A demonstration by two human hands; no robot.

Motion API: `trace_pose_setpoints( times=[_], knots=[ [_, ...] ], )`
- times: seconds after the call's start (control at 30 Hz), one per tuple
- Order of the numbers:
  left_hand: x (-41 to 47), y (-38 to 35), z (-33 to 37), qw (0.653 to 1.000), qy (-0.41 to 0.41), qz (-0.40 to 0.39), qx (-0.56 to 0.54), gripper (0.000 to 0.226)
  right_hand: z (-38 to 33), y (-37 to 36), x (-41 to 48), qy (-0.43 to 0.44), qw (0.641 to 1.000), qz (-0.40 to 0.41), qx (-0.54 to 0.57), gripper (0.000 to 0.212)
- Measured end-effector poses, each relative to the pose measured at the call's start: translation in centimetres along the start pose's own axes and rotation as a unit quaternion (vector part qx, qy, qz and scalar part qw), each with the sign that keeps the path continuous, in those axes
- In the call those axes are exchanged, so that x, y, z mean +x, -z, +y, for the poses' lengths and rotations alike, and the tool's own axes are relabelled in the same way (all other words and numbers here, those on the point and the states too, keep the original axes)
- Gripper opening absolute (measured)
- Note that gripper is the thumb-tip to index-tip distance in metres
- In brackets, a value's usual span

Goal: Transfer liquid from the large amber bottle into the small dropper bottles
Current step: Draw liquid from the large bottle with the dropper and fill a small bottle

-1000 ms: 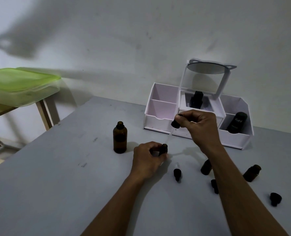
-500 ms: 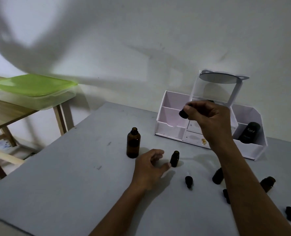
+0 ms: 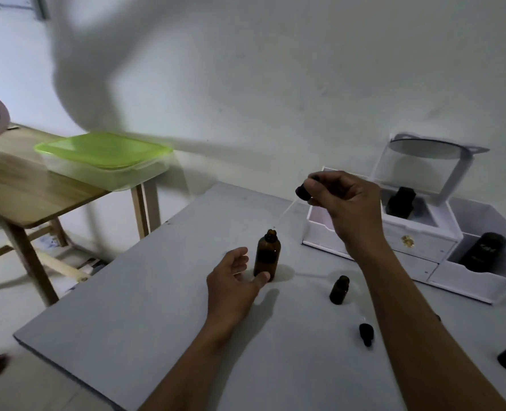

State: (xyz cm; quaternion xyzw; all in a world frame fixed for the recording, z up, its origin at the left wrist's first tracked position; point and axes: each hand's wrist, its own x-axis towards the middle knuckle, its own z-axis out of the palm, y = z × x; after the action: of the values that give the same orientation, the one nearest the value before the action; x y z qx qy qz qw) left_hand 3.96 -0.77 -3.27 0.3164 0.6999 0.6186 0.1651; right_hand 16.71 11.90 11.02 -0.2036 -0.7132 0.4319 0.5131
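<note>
Large amber bottle (image 3: 267, 255) stands upright and uncapped on the grey table (image 3: 145, 315), contents unreadable. Left hand (image 3: 233, 284) beside it, fingers spread, thumb touching its base. Right hand (image 3: 344, 200) pinches a dropper (image 3: 293, 204), pipette slanting down-left, tip just over the mouth. Small dropper bottle (image 3: 339, 290) stands open, right.
</note>
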Motion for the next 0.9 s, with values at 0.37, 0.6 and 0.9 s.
trace_pose_setpoints(
  times=[0.37,0.6,0.9],
  knots=[
    [2.1,-1.5,0.5,0.998,-0.026,-0.048,0.016,0.065,1.7,-1.6,0.1,0.0,0.996,-0.052,-0.072,0.005],
    [2.2,-1.5,0.2,0.998,-0.031,-0.045,0.005,0.054,3.5,-3.2,-0.7,-0.013,0.987,-0.101,-0.127,0.007],
    [2.2,-1.4,0.3,0.998,-0.033,-0.044,-0.003,0.052,4.7,-3.6,-1.2,-0.039,0.98,-0.11,-0.158,0.002]
  ],
)
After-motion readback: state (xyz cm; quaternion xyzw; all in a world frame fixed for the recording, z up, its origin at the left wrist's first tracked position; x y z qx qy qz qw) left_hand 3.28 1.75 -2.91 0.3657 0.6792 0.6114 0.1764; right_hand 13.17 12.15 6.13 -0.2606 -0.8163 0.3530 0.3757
